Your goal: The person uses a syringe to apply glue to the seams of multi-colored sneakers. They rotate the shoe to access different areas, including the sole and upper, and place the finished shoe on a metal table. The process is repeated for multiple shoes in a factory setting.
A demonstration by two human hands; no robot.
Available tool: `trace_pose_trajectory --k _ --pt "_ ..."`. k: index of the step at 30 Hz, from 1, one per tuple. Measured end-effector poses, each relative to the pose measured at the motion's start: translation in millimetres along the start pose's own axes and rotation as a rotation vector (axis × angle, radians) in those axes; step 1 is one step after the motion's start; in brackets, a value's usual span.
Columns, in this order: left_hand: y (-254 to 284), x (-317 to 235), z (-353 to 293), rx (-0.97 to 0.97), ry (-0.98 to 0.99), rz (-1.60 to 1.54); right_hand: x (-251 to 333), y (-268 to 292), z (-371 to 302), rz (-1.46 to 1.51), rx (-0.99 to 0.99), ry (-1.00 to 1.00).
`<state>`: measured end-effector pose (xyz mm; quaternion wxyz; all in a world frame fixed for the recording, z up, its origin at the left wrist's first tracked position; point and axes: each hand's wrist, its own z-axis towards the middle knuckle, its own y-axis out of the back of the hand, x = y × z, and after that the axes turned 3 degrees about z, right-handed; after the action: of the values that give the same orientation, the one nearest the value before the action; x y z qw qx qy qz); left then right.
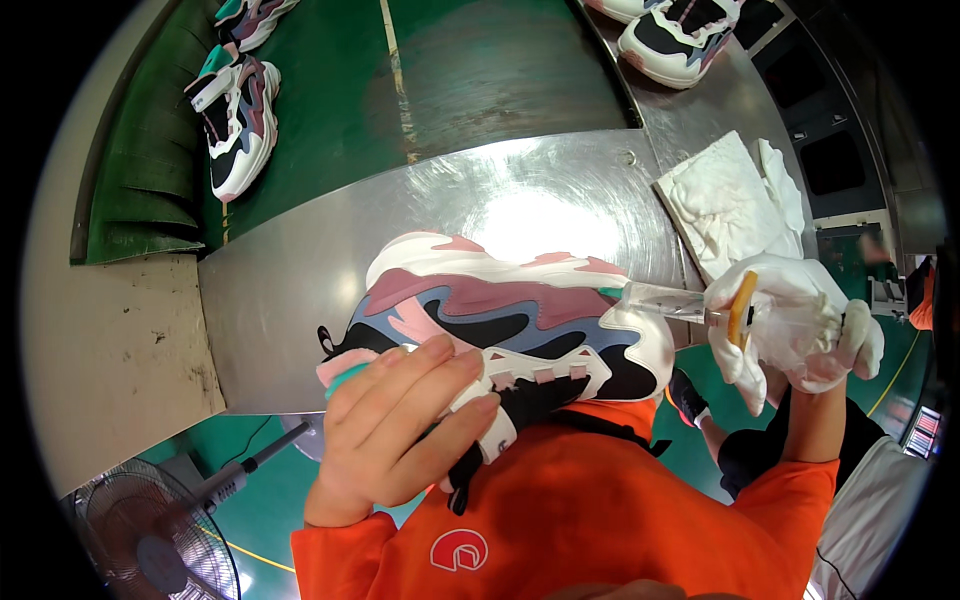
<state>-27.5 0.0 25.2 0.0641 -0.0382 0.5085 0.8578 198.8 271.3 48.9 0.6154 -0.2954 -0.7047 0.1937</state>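
A sneaker (545,303) in mauve, blue, black and white lies on its side near me, its white and pink sole facing away and its toe to the right. My bare left hand (405,430) grips it over the strap and tongue, the fingers wrapped across. In a white glove, my right hand (800,325) is closed round a clear tube (662,300) with a green tip. That tip is at the seam between upper and sole, close to the toe; whether it touches is too small to tell. A yellow-orange band (741,308) shows by the gloved fingers.
Ahead is a metal ledge (290,290), with a green conveyor belt (480,70) beyond it. Another sneaker (240,125) is on the belt at left; one more (680,45) stands far right. White folded cloth (725,195) lies right. A fan (155,540) stands lower left.
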Motion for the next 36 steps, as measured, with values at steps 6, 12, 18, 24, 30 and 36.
trace_pose_trajectory --k 6,12,18,24,30,36 --pt "2 -5 3 -0.017 0.036 0.023 -6 8 -14 0.039 -0.012 0.041" --pt "0 -8 5 -0.008 0.035 0.027 -19 16 -29 0.083 -0.036 0.095" --pt "-5 -26 -3 -0.046 0.083 0.067 -35 22 -43 0.122 -0.107 0.177" --pt "-15 -58 -18 -0.071 0.163 0.203 -58 41 -65 0.219 -0.214 0.244" --pt "-24 -83 -28 -0.067 0.190 0.323 -80 47 -70 0.336 -0.149 0.327" --pt "-30 -90 -28 -0.079 0.151 0.371 -112 51 -83 0.465 -0.063 0.443"
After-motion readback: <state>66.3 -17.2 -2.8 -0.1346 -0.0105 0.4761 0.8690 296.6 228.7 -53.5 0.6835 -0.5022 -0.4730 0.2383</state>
